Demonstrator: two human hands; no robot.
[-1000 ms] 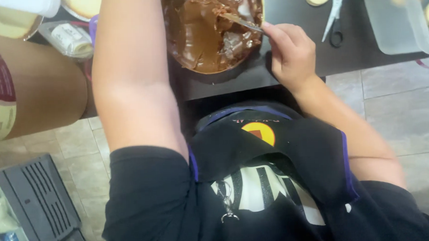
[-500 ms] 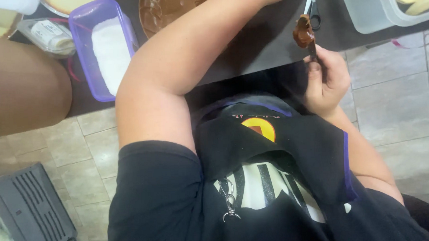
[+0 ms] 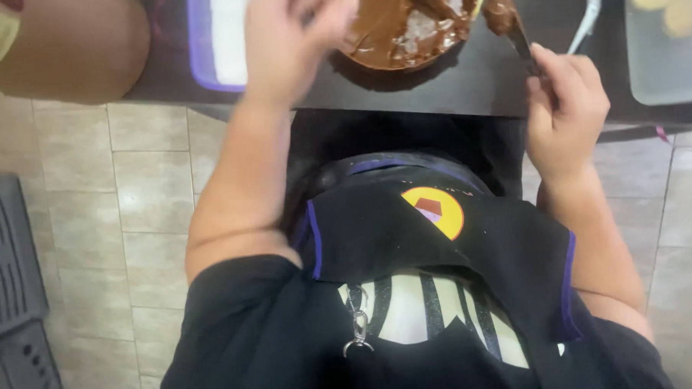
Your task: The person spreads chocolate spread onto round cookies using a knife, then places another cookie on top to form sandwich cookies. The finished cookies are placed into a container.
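Now, entries for the head view:

Right hand: right hand (image 3: 564,110), upper right of the frame, fingers closed around the handle of a utensil (image 3: 515,29) — blade coated in brown spread, tip angled up-left toward the bowl.

Left hand: left hand (image 3: 290,31), top centre-left, fingers curled at the near-left rim of the bowl; whether it clamps the rim or only rests on it, I cannot tell.

Bowl: round bowl (image 3: 409,23) of brown chocolate-like spread, top centre, cut off by the upper edge, standing on the dark counter (image 3: 465,87).

Left of bowl: purple-rimmed container (image 3: 210,46) with white contents, just beside the left forearm.

Upper right corner: clear plastic tub (image 3: 667,45) holding pale round pieces — blurred.

Between tub and utensil: a white-handled tool (image 3: 589,17), apart from both hands.

Lower frame: black apron (image 3: 439,237) with a yellow round patch, tiled floor (image 3: 154,193) at left.
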